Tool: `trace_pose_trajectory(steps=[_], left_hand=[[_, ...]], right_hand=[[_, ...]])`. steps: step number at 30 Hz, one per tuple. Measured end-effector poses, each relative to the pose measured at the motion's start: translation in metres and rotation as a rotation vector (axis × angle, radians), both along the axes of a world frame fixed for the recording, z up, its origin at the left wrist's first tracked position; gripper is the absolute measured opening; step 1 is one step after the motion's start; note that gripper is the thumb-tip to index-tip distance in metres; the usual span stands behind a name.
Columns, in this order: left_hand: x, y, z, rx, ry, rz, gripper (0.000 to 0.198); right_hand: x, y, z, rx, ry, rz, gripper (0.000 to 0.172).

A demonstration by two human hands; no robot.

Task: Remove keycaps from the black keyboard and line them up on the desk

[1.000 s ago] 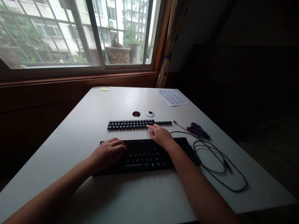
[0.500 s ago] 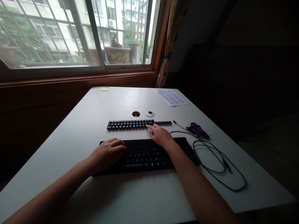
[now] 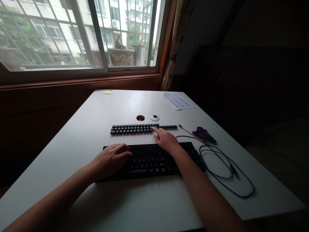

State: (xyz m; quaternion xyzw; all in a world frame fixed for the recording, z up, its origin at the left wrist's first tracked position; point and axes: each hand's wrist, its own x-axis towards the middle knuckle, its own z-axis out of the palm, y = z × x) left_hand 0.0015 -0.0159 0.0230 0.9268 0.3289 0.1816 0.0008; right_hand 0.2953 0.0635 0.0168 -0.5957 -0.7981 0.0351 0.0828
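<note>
A black keyboard (image 3: 147,164) lies on the white table in front of me. Over its left end rests my left hand (image 3: 111,159), fingers bent loosely with the thumb toward the keys; its fingertips are partly hidden. My right hand (image 3: 166,140) reaches past the keyboard's far edge. Its index finger stretches to the right part of several rows of loose black keycaps (image 3: 130,129), at or just above them. The thumb is apart from that finger, and the other fingers are curled under. I see nothing held between finger and thumb.
Right of the keyboard lie a coiled black cable (image 3: 218,177), a purple cloth (image 3: 204,134) and a thin brush (image 3: 184,130). Beyond the keycaps are a round hole (image 3: 140,118), its white cover (image 3: 154,118), printed sheets (image 3: 178,101) and a yellow note (image 3: 107,92).
My right index finger has shifted slightly to the right and away from me along the keycaps. My left hand has moved barely, its thumb a little further right.
</note>
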Motion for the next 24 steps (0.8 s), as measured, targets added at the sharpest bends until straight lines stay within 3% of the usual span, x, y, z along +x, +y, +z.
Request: trace_pose_trajectory(steps=[8,14,20,24], left_hand=[[-0.003,0.000,0.001,0.087,0.111,-0.050,0.035],[-0.004,0.002,0.000,0.071,0.137,-0.044,0.035],[-0.005,0.004,0.000,0.057,0.131,-0.043,0.034],[-0.005,0.003,-0.001,0.041,0.144,-0.027,0.034]], right_hand=[[0.009,0.001,0.001,0.100,0.210,0.038,0.044],[0.018,-0.005,0.024,0.190,0.514,0.030,0.037],[0.022,-0.009,0.038,-0.012,1.102,-0.011,0.053],[0.019,-0.013,0.041,-0.165,1.171,0.068,0.060]])
